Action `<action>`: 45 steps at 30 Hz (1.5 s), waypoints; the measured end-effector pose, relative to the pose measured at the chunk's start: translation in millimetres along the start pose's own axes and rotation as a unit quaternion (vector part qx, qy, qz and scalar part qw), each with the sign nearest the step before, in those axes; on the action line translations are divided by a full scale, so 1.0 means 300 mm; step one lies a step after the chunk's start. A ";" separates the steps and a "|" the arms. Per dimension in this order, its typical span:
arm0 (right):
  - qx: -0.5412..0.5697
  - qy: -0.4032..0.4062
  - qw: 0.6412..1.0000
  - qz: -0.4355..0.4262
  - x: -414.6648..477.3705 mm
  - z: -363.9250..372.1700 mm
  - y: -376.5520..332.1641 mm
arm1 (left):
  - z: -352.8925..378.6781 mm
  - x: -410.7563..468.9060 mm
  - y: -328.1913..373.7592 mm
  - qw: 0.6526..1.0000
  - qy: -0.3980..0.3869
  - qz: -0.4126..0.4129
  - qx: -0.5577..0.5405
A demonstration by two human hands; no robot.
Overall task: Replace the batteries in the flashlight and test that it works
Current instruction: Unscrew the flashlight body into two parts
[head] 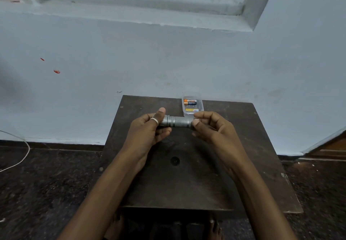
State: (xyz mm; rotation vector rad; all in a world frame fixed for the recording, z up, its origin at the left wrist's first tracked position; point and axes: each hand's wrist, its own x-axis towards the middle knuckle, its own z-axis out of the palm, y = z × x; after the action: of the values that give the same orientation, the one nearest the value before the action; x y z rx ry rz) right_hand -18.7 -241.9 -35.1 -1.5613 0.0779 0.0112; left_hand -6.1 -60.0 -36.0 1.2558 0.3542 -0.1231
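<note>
Fingers of the left hand wrap the wide head end of the flashlight, which is held level just above the table. The right hand pinches its tail end between thumb and fingertips. The step looks like unscrewing the tail cap: best to lock the left grip firm, twist only with the right, and hold the barrel level over the table so no cell drops out. Behind, a clear case holds a cell reading DURACELL; the other print is too small to read.
</note>
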 end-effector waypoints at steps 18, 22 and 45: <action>-0.047 0.023 0.998 0.020 0.002 -0.002 0.006 | 0.005 0.009 -0.014 1.000 0.004 0.007 0.007; -0.096 0.028 0.995 0.007 0.004 -0.003 0.015 | 0.007 0.009 -0.017 1.000 0.004 0.004 0.011; -0.020 0.013 1.000 0.020 -0.005 -0.042 -0.026 | -0.003 0.014 -0.012 1.000 0.009 0.001 -0.003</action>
State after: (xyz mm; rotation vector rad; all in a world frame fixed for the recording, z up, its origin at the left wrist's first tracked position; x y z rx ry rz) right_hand -20.2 -254.6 -27.3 -1.6000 0.1303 0.0246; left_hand -3.3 -59.7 -40.8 1.2526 0.3692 -0.1082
